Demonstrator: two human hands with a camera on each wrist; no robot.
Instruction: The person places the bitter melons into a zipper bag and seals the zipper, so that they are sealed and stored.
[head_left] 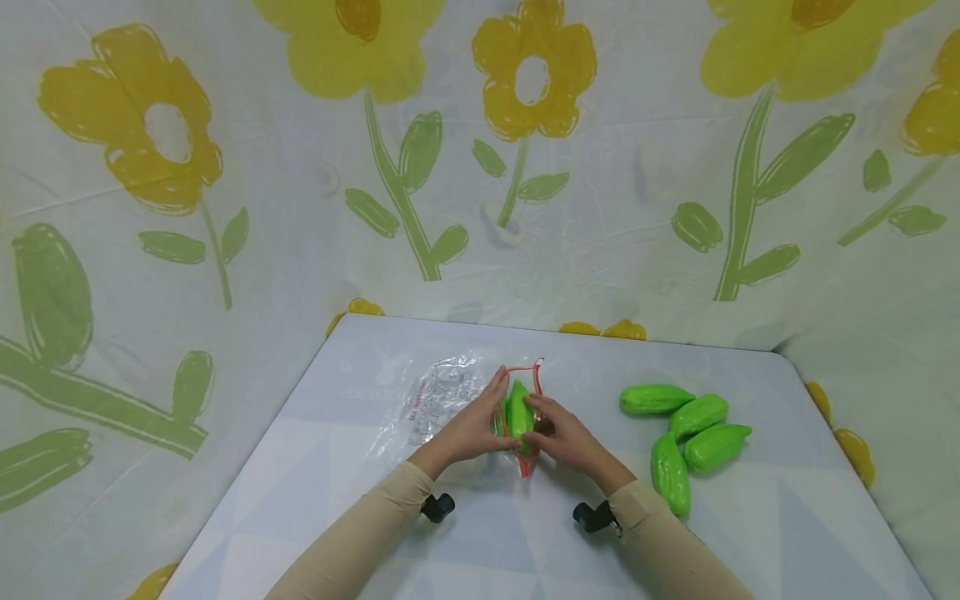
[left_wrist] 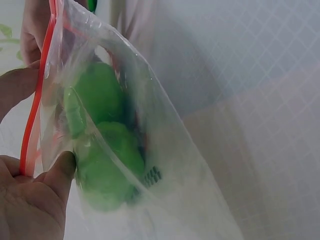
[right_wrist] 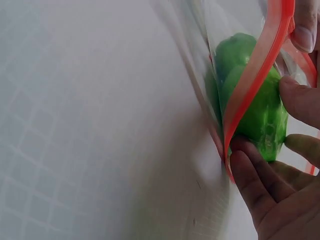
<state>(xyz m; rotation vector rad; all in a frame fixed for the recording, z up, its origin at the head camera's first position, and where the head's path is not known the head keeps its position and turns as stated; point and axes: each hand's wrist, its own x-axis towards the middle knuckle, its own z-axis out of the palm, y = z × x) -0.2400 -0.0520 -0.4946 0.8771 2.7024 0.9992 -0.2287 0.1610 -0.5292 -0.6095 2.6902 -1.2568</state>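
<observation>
At the centre of the worktop (head_left: 315, 500), both hands work at the mouth of a clear plastic zip bag with a red seal strip (head_left: 450, 396). The left hand (head_left: 472, 429) pinches the near edge of the red strip between thumb and fingers and holds that side of the mouth apart. The right hand (head_left: 566, 437) curls its fingers round a bright green ridged plastic gourd (head_left: 519, 414) at the opening, with the opposite red edge against its fingertips. The gourd sits partly inside the mouth; the wrist views show green mass already within the film, though whether that is one piece or two I cannot tell. Judgement: the loading step is in hand. The next move calls for pushing the gourd deeper while the mouth is kept wide. To the right, well apart from the bag, four more green gourds (head_left: 693, 433) lie loosely clustered on the worktop. A flower-print sheet (head_left: 225, 208) hangs behind.
</observation>
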